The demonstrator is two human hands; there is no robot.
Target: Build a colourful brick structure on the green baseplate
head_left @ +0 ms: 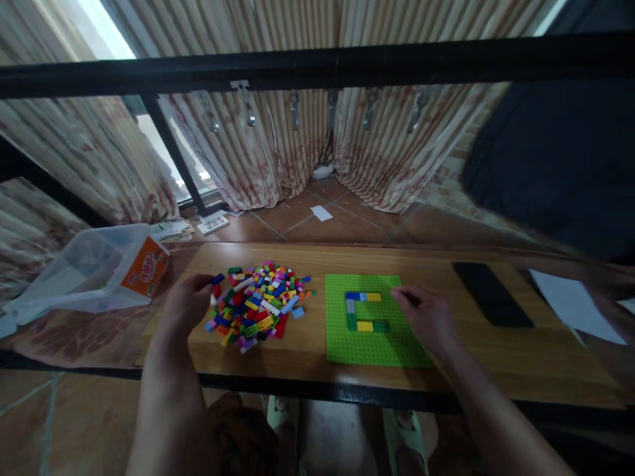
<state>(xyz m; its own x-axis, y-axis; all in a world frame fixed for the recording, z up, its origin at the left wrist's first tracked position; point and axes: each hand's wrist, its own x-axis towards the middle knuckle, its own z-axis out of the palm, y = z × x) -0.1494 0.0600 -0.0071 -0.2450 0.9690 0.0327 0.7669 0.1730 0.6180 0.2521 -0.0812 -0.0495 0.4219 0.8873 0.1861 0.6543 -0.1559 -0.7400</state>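
My left hand (188, 303) is at the left edge of a heap of loose, many-coloured toy bricks (268, 291), its thumb and fingertips closed on a dark blue brick (217, 279). To the right of the heap lies a green baseplate (342, 350). On it, blue, grey, yellow and green bricks form an outline (351, 311) with its right side open. Over the plate's right part, my right hand (426, 314) is closed in a pinch beside that gap. Whatever its fingertips might hold is hidden.
A black flat slab (491, 294) and white paper (578, 304) lie on the right. At the left stands a clear plastic bin (94, 264) with an orange label. A dark rail (317, 66) crosses above the wooden board (297, 363), before striped curtains (292, 152).
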